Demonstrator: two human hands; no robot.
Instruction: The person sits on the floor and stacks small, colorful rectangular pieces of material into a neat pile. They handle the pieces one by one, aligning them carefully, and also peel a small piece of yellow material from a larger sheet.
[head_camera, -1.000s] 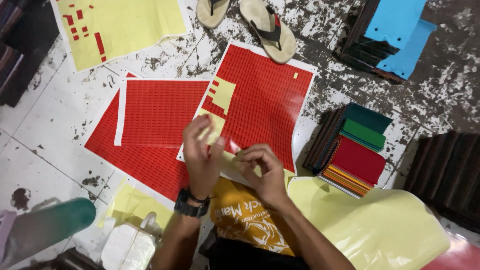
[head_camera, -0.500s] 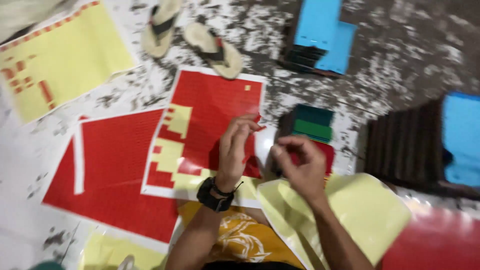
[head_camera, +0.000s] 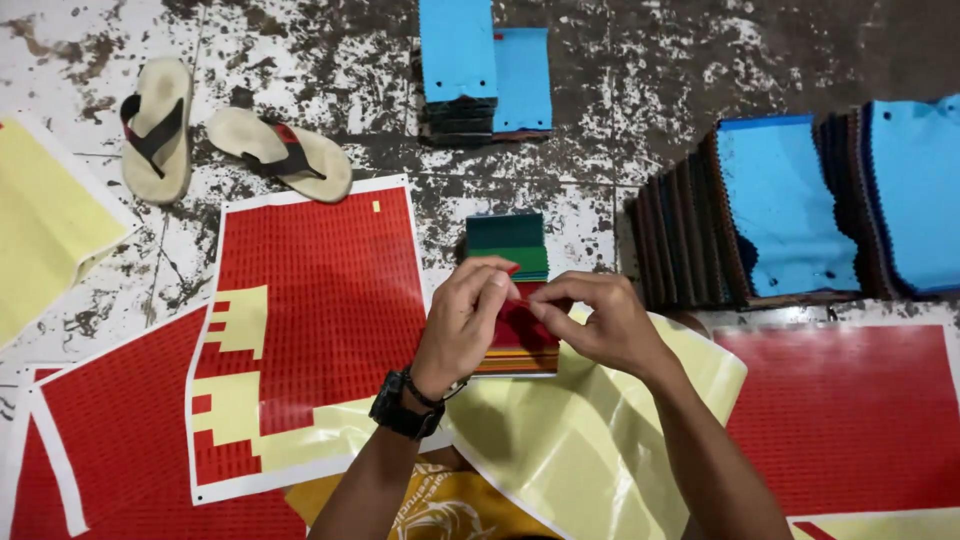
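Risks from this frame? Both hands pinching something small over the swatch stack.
1. The left hand and right hand meet fingertip to fingertip over the swatch stack; a tiny piece might slip and vanish among the layers.
2. The yellow backing sheet lies loose under the forearms and could drag or crease.
3. The red sticker sheet lies beside the left arm; it may get scuffed.

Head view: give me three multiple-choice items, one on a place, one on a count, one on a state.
1. Where do the sandals lie?
A. upper left of the floor
B. on the blue fabric stack
C. under the hands

2. How many sandals?
A. one
B. two
C. four

3. What are the left hand and right hand doing?
A. resting flat and apart
B. meeting fingertip to fingertip over the small swatch stack
C. gripping a sandal

Answers: A, they sit above the red sticker sheet; B, a pair shows; B, fingertips pinch together there.
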